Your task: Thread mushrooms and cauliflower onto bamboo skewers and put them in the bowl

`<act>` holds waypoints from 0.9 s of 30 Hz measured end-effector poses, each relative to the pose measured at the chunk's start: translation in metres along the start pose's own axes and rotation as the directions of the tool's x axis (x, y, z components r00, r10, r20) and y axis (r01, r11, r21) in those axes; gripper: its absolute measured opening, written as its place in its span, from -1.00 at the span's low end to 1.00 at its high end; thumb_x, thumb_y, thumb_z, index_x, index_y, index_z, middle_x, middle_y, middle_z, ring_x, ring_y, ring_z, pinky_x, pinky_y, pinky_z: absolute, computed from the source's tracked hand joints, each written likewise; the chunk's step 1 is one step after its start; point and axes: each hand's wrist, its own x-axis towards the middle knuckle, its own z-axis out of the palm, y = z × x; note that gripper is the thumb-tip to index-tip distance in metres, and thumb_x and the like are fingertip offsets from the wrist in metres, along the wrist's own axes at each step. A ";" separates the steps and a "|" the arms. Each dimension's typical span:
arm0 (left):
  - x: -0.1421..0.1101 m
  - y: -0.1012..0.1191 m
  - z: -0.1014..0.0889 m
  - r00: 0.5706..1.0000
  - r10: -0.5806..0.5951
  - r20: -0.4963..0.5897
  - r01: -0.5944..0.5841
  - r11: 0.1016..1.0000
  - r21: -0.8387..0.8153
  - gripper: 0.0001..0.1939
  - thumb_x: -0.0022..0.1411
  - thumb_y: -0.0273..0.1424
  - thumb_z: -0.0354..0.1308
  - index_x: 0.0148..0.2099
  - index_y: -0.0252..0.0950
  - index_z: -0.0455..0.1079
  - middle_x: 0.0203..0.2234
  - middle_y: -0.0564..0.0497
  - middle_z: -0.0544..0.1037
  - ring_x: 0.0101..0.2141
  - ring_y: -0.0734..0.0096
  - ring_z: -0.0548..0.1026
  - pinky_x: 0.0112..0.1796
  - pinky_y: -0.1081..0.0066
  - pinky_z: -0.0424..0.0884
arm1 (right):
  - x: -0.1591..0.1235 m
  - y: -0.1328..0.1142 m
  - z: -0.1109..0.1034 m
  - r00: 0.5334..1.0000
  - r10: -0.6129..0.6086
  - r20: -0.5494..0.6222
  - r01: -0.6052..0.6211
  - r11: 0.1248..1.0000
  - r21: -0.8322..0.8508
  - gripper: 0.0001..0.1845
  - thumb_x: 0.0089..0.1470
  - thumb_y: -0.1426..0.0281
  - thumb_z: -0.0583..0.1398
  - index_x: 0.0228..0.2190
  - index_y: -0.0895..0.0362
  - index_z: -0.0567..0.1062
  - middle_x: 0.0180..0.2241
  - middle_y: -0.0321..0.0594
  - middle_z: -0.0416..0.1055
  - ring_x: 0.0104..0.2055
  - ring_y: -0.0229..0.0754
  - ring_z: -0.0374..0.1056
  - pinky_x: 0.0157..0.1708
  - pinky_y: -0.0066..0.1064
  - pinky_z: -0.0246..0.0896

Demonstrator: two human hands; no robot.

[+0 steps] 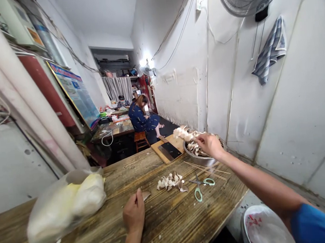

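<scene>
My right hand [209, 145] is closed in a pinch on a skewer of pale mushrooms [185, 133], raised over a round metal bowl [202, 160]. More mushroom skewers [195, 149] lie inside that bowl. Low over the wooden table, my left hand [134, 211] has its fingers curled, and a brownish mushroom piece [146, 195] sticks out beyond them. A small heap of torn mushroom pieces [170, 182] lies between my hands. Scissors with mint-green handles [199, 187] rest half spread to its right. Several thin bamboo sticks [206, 169] lie in front of the bowl.
A cleaver [169, 150] lies on a cutting board [157, 151] at the table's far edge. A clear plastic bag [65, 208] with pale contents stands at left. Below the right edge is a lined bin [265, 225]. A seated person [142, 117] is farther back.
</scene>
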 end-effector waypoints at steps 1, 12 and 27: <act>0.000 0.000 0.000 1.000 0.003 0.002 -0.003 1.000 0.000 -0.57 0.17 -0.13 -0.09 -0.62 -0.27 0.21 -0.71 0.06 0.29 -0.61 0.47 0.21 -0.51 0.48 0.06 | 0.010 0.013 -0.003 0.995 0.084 0.060 -0.075 0.988 -0.133 -0.74 0.15 0.33 0.03 -0.33 0.12 0.50 -0.38 -0.21 0.52 -0.39 -0.26 0.40 -0.43 -0.54 0.14; 0.002 -0.002 0.001 1.000 0.011 0.025 -0.011 1.000 0.007 -0.59 0.17 -0.15 -0.08 -0.60 -0.26 0.28 -0.70 0.05 0.33 -0.60 0.46 0.26 -0.51 0.49 0.08 | 0.055 0.072 0.023 0.939 0.309 0.154 -0.242 0.908 -0.341 -0.66 0.17 0.33 -0.02 -0.26 0.22 0.49 -0.25 0.04 0.48 -0.22 -0.11 0.41 -0.33 -0.45 0.20; 0.002 -0.005 0.003 0.998 -0.015 0.061 0.014 1.000 0.022 -0.59 0.16 -0.15 -0.06 -0.61 -0.26 0.28 -0.69 0.04 0.35 -0.59 0.45 0.28 -0.50 0.48 0.10 | 0.050 0.083 0.035 0.963 0.245 0.108 -0.189 0.908 -0.373 -0.62 0.20 0.31 -0.07 -0.24 0.24 0.46 -0.23 0.05 0.47 -0.18 -0.06 0.38 -0.36 -0.43 0.12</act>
